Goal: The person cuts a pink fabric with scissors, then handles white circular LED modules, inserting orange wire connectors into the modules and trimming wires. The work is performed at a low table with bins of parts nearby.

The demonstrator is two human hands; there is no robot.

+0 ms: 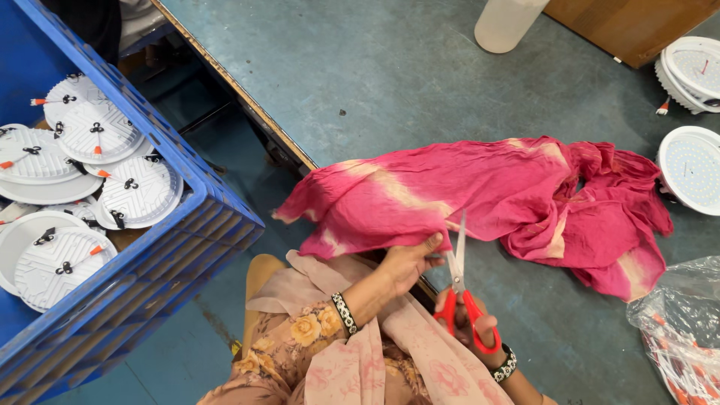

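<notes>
**Scissors at the edge of a pink cloth**

A crumpled pink cloth (495, 195) lies spread across the grey-green worktable (390, 67), its near edge hanging just over the table's front rim. The fabric is thin and wrinkled, deep pink with paler, cream-coloured streaks, and it bunches into heavier folds at its right end.

The left hand (409, 262) is closed on the cloth's near edge, fingers curled over the hem and pinching it. The right hand (472, 326) is closed through the red plastic handles of a pair of scissors (459, 289); the slim metal blades point up and away from the person, nearly together, with their tips against the cloth just beside the left hand's fingers. Both wrists wear beaded black-and-white bracelets, and the sleeves are a floral beige fabric.

To the left of the table stands a blue plastic crate (172, 247) with ribbed walls. It holds a loose pile of round white lamp housings (90, 127), finned on their backs, with black spring clips and short orange-tipped wires.

On the table's right side lie more round white lamps (694, 169), one showing a dotted face, with another stack behind it. A clear plastic bag (675, 322) of white wires with orange ends sits at the lower right. A white cylinder (506, 22) stands at the far edge.
</notes>
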